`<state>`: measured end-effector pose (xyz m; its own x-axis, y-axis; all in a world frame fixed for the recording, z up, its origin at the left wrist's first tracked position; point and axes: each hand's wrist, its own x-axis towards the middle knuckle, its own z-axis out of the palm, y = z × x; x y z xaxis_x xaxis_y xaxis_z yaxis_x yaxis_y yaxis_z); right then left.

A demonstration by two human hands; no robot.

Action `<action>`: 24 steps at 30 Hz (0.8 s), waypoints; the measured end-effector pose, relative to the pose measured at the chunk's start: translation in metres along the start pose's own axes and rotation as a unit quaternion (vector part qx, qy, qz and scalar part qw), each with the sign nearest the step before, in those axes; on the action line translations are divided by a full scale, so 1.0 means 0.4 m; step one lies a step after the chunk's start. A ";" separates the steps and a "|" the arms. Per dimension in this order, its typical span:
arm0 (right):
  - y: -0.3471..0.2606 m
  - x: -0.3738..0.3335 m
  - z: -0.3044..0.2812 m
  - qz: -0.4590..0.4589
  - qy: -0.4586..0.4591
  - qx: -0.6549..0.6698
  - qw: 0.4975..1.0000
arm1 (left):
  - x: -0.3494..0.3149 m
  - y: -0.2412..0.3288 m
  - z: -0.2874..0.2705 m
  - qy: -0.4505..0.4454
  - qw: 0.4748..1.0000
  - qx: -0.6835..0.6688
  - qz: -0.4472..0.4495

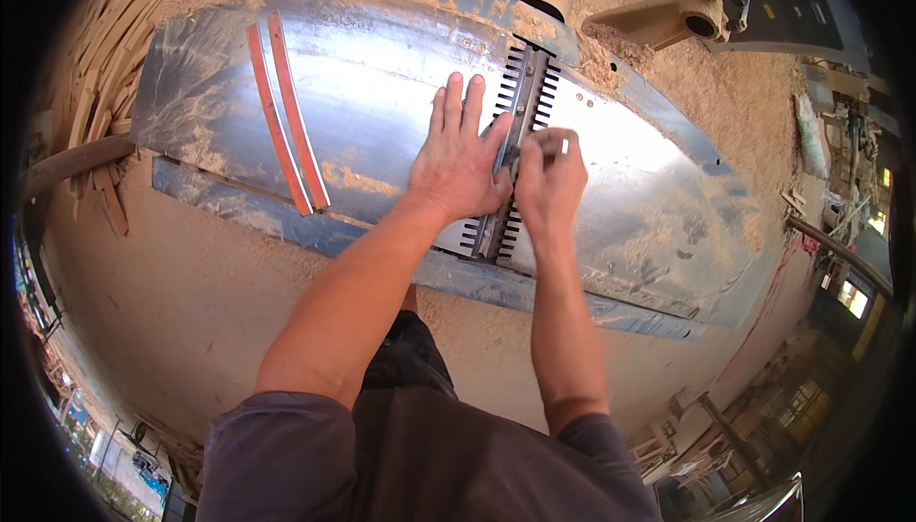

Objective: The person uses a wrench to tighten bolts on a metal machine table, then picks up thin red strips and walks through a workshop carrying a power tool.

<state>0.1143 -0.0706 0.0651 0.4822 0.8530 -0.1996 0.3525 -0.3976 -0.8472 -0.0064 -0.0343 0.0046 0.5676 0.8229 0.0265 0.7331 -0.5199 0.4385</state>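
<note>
A jointer's metal table lies in front of me, with a long cutter head set in the slot between two rows of dark comb-like teeth. My left hand rests flat on the table at the slot's left side, fingers stretched out and thumb reaching to the cutter head. Over the slot's right side, my right hand has its fingers curled together at the cutter head. What they grip, if anything, is hidden. Two long narrow strips, reddish with pale edges, lie side by side on the table's left part.
Sawdust is scattered over the table and heaped behind it. A cast machine arm stands at the back right. Thin wood offcuts are piled at the far left, near a curved dark bar. Cluttered shelves line the right side.
</note>
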 end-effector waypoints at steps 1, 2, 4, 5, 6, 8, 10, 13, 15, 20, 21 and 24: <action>0.036 -0.018 -0.004 -0.095 0.032 0.011 0.995 | 0.003 0.003 0.004 0.001 1.000 0.000 0.004; 0.110 -0.037 -0.003 -0.186 0.064 0.022 0.980 | 0.005 0.009 0.009 -0.001 1.000 -0.002 0.009; 0.111 -0.060 -0.004 -0.251 0.123 0.092 0.956 | 0.005 0.013 0.003 -0.011 1.000 0.013 0.004; 0.110 -0.070 -0.016 -0.226 0.153 0.150 0.950 | 0.005 0.016 0.002 -0.017 1.000 0.020 0.003; 0.085 -0.080 -0.031 -0.186 0.166 0.181 0.951 | 0.005 0.017 0.002 -0.021 0.999 0.027 -0.003; 0.041 -0.097 -0.072 -0.094 0.173 0.220 0.955 | 0.006 0.018 0.005 -0.027 0.999 0.040 -0.013; 0.052 -0.118 -0.108 -0.036 0.139 0.202 0.969 | 0.005 0.015 0.005 -0.034 0.999 0.039 -0.012; 0.094 -0.196 -0.095 0.020 0.032 0.000 0.999 | 0.005 0.017 0.001 -0.034 0.999 0.032 -0.007; 0.127 -0.260 -0.057 0.011 0.034 -0.042 0.998 | 0.005 0.016 0.006 -0.026 0.999 0.027 -0.001; 0.131 -0.355 0.022 -0.008 0.063 -0.127 0.990 | 0.000 0.010 0.013 0.004 1.000 0.006 0.016; 0.131 -0.367 0.033 -0.007 0.055 -0.147 0.988 | 0.001 0.010 0.012 0.005 1.000 0.002 0.019; 0.131 -0.393 0.059 -0.030 0.030 -0.201 0.979 | 0.001 0.017 0.012 0.003 1.000 0.015 0.023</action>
<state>0.0382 -0.2174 0.0406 0.4934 0.8619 -0.1166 0.6623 -0.4592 -0.5920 0.0005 -0.0386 0.0034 0.5989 0.7992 0.0511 0.7173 -0.5636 0.4097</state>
